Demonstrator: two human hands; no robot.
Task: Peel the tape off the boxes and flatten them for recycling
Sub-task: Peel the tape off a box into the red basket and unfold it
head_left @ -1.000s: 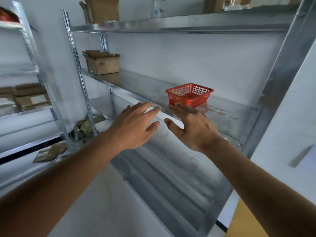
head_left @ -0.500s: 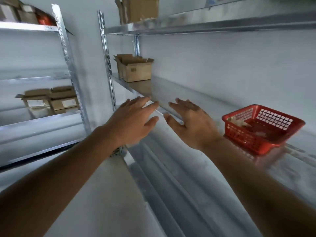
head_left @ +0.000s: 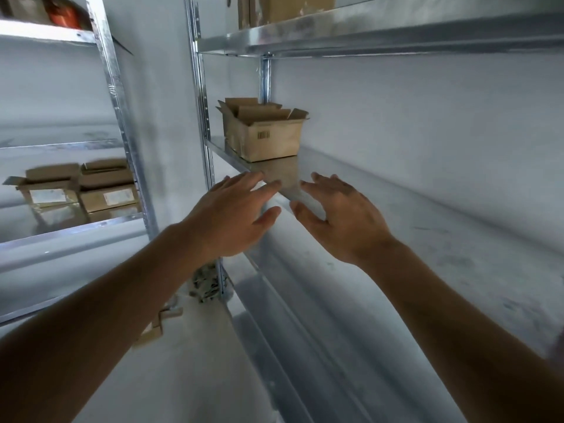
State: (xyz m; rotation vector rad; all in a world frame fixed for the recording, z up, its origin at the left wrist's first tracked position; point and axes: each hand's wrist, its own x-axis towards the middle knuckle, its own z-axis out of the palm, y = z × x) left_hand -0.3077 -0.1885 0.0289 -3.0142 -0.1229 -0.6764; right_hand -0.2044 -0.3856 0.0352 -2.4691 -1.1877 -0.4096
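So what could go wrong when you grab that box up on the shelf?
The open cardboard box sits at the far left end of the metal shelf, beyond both hands. The left hand and right hand are empty and reaching. Its flaps stand loose, so gripping one might tear it or tip the box. The shelf's metal front edge could scrape a wrist.

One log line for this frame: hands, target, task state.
left hand: open, empty | right hand: open, empty | target: open cardboard box on metal shelf, ahead of both hands, untouched | state: reaching, no box flattened in view
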